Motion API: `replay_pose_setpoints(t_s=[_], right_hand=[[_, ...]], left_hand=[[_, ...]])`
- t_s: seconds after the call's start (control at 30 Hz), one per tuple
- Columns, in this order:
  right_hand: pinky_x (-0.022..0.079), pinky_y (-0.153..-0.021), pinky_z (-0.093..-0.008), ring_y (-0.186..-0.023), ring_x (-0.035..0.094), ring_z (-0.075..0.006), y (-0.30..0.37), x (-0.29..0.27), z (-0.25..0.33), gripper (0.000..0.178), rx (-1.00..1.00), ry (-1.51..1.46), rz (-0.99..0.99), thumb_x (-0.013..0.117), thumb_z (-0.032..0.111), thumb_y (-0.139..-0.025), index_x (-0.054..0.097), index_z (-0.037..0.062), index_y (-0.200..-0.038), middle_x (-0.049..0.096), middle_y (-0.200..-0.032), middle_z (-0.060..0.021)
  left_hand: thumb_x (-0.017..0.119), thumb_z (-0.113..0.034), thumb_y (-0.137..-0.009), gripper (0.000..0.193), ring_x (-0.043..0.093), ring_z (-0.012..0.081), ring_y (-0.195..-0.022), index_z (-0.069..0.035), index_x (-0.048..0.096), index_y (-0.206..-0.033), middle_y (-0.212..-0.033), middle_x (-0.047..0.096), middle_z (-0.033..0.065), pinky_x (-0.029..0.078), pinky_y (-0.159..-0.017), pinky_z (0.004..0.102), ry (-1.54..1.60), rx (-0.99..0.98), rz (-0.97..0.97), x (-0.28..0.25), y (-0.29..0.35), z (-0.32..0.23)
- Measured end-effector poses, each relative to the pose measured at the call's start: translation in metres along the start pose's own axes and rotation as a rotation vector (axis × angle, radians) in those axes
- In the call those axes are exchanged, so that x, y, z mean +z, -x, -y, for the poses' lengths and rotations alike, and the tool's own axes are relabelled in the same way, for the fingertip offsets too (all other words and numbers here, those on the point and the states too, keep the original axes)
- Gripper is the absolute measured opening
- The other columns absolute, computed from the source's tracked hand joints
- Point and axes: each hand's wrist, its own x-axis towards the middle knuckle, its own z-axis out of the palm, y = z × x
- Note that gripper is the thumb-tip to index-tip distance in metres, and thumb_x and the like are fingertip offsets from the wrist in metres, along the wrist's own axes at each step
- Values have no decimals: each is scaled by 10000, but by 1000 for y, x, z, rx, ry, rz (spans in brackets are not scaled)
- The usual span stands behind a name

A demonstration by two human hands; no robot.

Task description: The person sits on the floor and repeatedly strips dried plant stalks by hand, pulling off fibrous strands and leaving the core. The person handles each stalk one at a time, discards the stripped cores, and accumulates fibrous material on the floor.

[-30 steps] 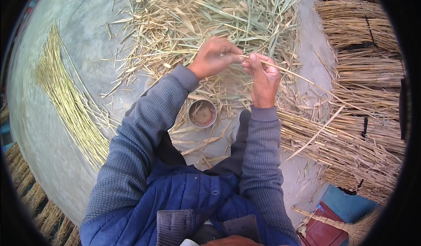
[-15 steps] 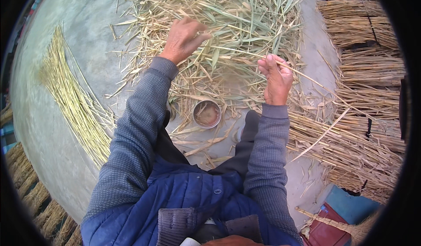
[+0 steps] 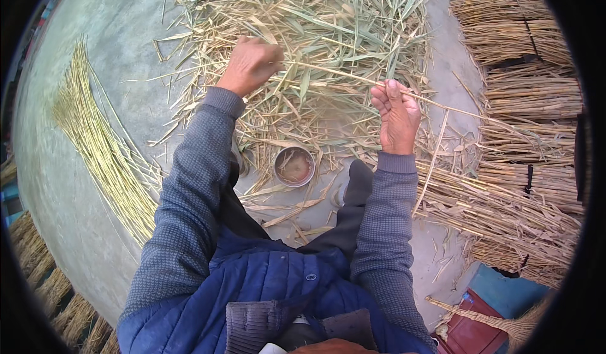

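A long, thin, pale-yellow reed stalk (image 3: 344, 73) stretches between my hands, slanting down to the right. My right hand (image 3: 399, 117) grips it between thumb and fingers, palm turned up, and its right end runs on toward the bundles. The fingers of my left hand (image 3: 254, 63) are closed at the stalk's left end; their exact grip is partly hidden. Beneath both hands lies a broad heap of dry and green leaf strips (image 3: 353, 32). A small round metal bowl (image 3: 294, 166) with a little murky content sits between my feet.
At the left, a fan of yellow-green stalks (image 3: 107, 145) lies on the grey floor (image 3: 82, 240). Tied reed bundles (image 3: 530, 95) are stacked along the right, with loose leafy stalks (image 3: 499, 209) reaching toward my right forearm. A red box-like thing (image 3: 473, 329) lies at lower right.
My left hand has moved a little left and down, away from my right hand. The right hand keeps its hold on the stalk. A loose pale strip near my right wrist has swung more upright.
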Motion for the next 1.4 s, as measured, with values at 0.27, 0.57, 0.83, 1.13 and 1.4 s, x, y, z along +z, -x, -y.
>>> replay_pose_setpoints(t_s=[0.27,0.57,0.83,1.13,1.4], right_hand=[[584,-670,-231,-782,725,-161,12,34,-24,298,33,62,63,729,184,-944,627,-41,-1111,723,-917,-120],[589,-637,-245,-742,720,-167,-2,10,-24,298,15,125,-38,736,179,-936,623,-51,-1088,717,-893,-138],[596,-672,-253,-762,722,-180,-5,16,-20,304,10,82,9,740,166,-933,620,-57,-1101,713,-908,-142],[594,-674,-252,-759,720,-176,-3,7,-15,283,-29,98,52,729,165,-942,627,-52,-1092,714,-900,-137],[605,-694,-244,-808,731,-174,-4,-1,-9,238,-19,97,76,716,148,-947,645,-19,-1101,724,-942,-118]], left_hand=[[787,-187,-810,149,675,227,-661,-49,740,-838,-745,716,75,509,-603,358,492,135,-235,46,-15,-73],[762,-122,-882,85,702,103,-708,-73,723,-940,-826,745,61,572,-610,241,858,-405,-545,-25,-22,-18],[761,-346,-856,306,625,224,-953,-116,737,-1057,-913,710,34,406,-892,357,157,210,-62,15,-5,-20],[768,-131,-883,107,684,118,-750,-33,743,-917,-870,748,56,546,-675,265,864,-161,-5,20,-12,-29],[780,-298,-859,333,649,222,-1001,-55,698,-1073,-1027,722,87,473,-880,356,145,-20,-273,2,-16,-28]])
